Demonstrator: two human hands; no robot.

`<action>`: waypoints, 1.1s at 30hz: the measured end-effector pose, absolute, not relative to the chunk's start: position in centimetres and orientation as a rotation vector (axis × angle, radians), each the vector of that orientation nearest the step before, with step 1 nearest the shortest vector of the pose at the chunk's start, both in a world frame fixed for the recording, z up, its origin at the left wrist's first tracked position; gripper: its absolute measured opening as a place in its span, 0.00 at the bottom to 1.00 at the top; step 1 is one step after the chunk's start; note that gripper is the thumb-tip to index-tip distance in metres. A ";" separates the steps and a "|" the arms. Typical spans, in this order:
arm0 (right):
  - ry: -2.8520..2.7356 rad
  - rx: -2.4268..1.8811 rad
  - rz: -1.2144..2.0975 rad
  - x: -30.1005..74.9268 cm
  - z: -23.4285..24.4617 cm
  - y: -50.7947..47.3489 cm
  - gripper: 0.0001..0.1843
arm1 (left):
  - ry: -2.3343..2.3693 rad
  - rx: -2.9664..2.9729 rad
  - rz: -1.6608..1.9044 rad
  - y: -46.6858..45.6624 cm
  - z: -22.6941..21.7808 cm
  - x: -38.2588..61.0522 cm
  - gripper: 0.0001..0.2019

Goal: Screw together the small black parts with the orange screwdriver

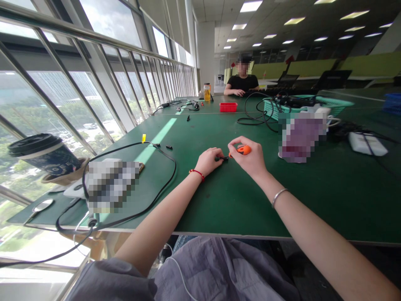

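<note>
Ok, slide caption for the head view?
Over a green table, the right hand holds an orange-handled tool close to a small black part in the left hand.

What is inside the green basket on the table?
Black cables lie heaped in the green basket; some loop onto the table beside it. Its bottom, under them, cannot be seen, and a blurred purple object covers part of its front.

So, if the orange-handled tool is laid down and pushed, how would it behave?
The orange-handled tool might roll, as its visible part looks rounded. It is probably stiff, since no bend shows, though the right hand hides part of it.
</note>
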State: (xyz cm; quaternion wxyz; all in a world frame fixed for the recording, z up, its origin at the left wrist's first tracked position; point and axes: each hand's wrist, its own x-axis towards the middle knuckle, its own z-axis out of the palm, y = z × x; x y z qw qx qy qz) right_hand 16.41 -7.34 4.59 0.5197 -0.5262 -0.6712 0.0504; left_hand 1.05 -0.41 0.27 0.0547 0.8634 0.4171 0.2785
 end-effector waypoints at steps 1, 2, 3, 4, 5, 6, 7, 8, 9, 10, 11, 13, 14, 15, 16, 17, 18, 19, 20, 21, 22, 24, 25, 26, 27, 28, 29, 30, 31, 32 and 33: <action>-1.614 -1.238 0.118 16.4 4.6 -7.3 0.10 | 1.270 2.623 0.843 -0.4 0.3 1.1 0.02; -1.614 -1.205 0.097 16.5 4.5 -7.2 0.09 | 1.274 2.621 0.841 -0.4 0.2 1.1 0.02; -1.609 -1.166 0.063 16.5 4.5 -7.1 0.11 | 1.276 2.619 0.840 -0.4 0.2 1.1 0.02; -1.600 -1.123 0.028 16.6 4.5 -7.0 0.15 | 1.276 2.615 0.841 -0.4 0.2 1.1 0.02; -1.588 -1.086 -0.001 16.7 4.4 -6.9 0.19 | 1.277 2.610 0.846 -0.3 0.1 1.1 0.03; -1.574 -1.066 -0.023 16.7 4.4 -6.8 0.23 | 1.275 2.605 0.853 -0.3 0.1 1.1 0.03; -1.560 -1.070 -0.034 16.7 4.4 -6.8 0.25 | 1.275 2.602 0.859 -0.3 0.0 1.1 0.03; -1.550 -1.097 -0.030 16.8 4.4 -6.8 0.26 | 1.276 2.599 0.861 -0.3 0.0 1.1 0.03; -1.544 -1.140 -0.017 16.7 4.5 -6.9 0.25 | 1.279 2.596 0.858 -0.3 0.0 1.1 0.03; -1.541 -1.188 -0.002 16.7 4.5 -7.0 0.22 | 1.281 2.595 0.852 -0.3 0.1 1.1 0.03; -1.541 -1.231 0.017 16.6 4.6 -7.1 0.17 | 1.279 2.595 0.844 -0.3 0.1 1.0 0.03; -1.542 -1.274 0.062 16.5 4.6 -7.2 0.12 | 1.270 2.595 0.832 -0.3 0.2 1.0 0.03; -1.545 -1.275 0.079 16.5 4.6 -7.3 0.12 | 1.266 2.595 0.830 -0.3 0.2 1.0 0.03; -1.552 -1.264 0.089 16.5 4.6 -7.3 0.12 | 1.268 2.594 0.828 -0.3 0.2 1.0 0.03; -1.566 -1.246 0.093 16.5 4.5 -7.2 0.10 | 1.273 2.593 0.827 -0.4 0.3 1.0 0.03; -1.578 -1.224 0.087 16.6 4.5 -7.1 0.09 | 1.279 2.593 0.828 -0.4 0.2 1.0 0.03; -1.585 -1.201 0.072 16.6 4.4 -7.0 0.12 | 1.285 2.593 0.828 -0.4 0.2 1.1 0.03; -1.588 -1.179 0.054 16.7 4.3 -6.9 0.17 | 1.288 2.593 0.830 -0.4 0.2 1.1 0.03; -1.588 -1.164 0.040 16.8 4.3 -6.8 0.22 | 1.290 2.593 0.833 -0.3 0.2 1.1 0.04; -1.584 -1.160 0.030 16.8 4.3 -6.7 0.26 | 1.290 2.592 0.837 -0.3 0.1 1.1 0.04; -1.581 -1.171 0.028 16.8 4.2 -6.6 0.28 | 1.290 2.590 0.841 -0.3 0.1 1.1 0.04; -1.576 -1.220 0.042 16.8 4.3 -6.7 0.26 | 1.284 2.592 0.843 -0.3 0.1 1.0 0.03; -1.575 -1.245 0.057 16.8 4.3 -6.8 0.23 | 1.278 2.596 0.842 -0.3 0.1 1.0 0.03; -1.575 -1.263 0.077 16.7 4.4 -6.9 0.19 | 1.271 2.598 0.843 -0.4 0.2 1.0 0.03; -1.579 -1.272 0.101 16.6 4.5 -7.0 0.16 | 1.266 2.601 0.842 -0.4 0.2 1.0 0.03; -1.586 -1.271 0.123 16.6 4.5 -7.0 0.13 | 1.264 2.602 0.840 -0.4 0.3 1.0 0.03; -1.594 -1.263 0.139 16.5 4.5 -7.1 0.12 | 1.267 2.602 0.835 -0.5 0.3 1.0 0.03; -1.598 -1.253 0.146 16.5 4.5 -7.1 0.12 | 1.274 2.600 0.828 -0.5 0.4 1.0 0.03; -1.597 -1.242 0.140 16.5 4.5 -7.1 0.11 | 1.283 2.599 0.818 -0.6 0.4 1.0 0.03; -1.593 -1.226 0.126 16.5 4.5 -7.1 0.10 | 1.291 2.598 0.811 -0.6 0.5 1.0 0.03; -1.589 -1.205 0.106 16.5 4.4 -7.0 0.12 | 1.297 2.597 0.807 -0.6 0.5 1.0 0.03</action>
